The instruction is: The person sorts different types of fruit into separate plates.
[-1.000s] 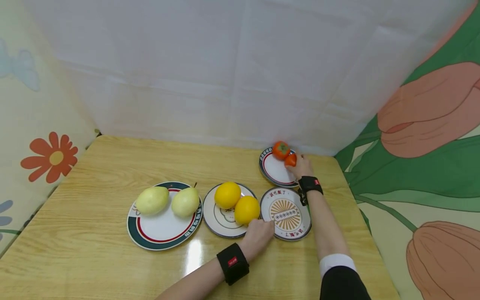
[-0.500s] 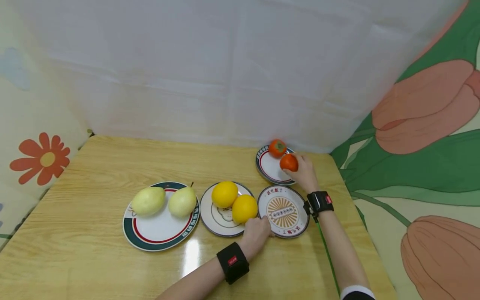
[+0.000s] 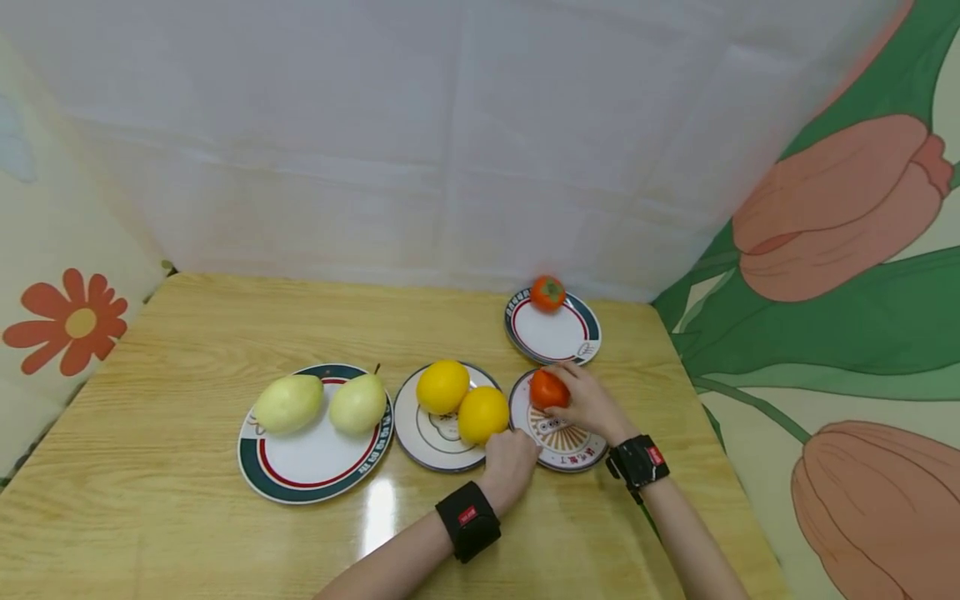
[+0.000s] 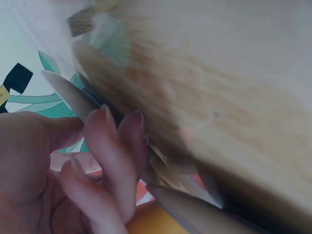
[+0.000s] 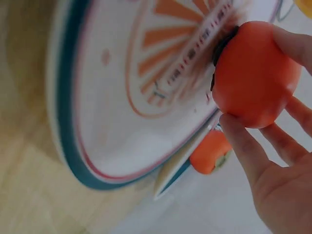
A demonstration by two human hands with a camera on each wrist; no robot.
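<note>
My right hand (image 3: 588, 402) grips an orange-red persimmon (image 3: 549, 389) over the small plate with a sunburst print (image 3: 562, 442). In the right wrist view, fingertips surround the persimmon (image 5: 258, 75), whose dark calyx faces the plate; whether they touch I cannot tell. At that plate's lower left edge, my left hand (image 3: 512, 465) pinches the rim; the left wrist view shows the plate edge (image 4: 73, 97) between thumb and fingers. A second persimmon (image 3: 547, 293) lies on the dark-rimmed plate (image 3: 551, 333) behind.
Left of the sunburst plate, a white plate (image 3: 420, 437) bears two yellow, lemon-like fruits (image 3: 483, 415). Farther left, a larger green-rimmed plate (image 3: 307, 462) holds two pale pears (image 3: 358, 404). A white cloth (image 3: 375, 167) hangs behind the wooden table (image 3: 187, 417).
My right hand has lifted one persimmon off the back plate and brought it forward and left, over the sunburst plate. My left hand has stayed at that plate's edge.
</note>
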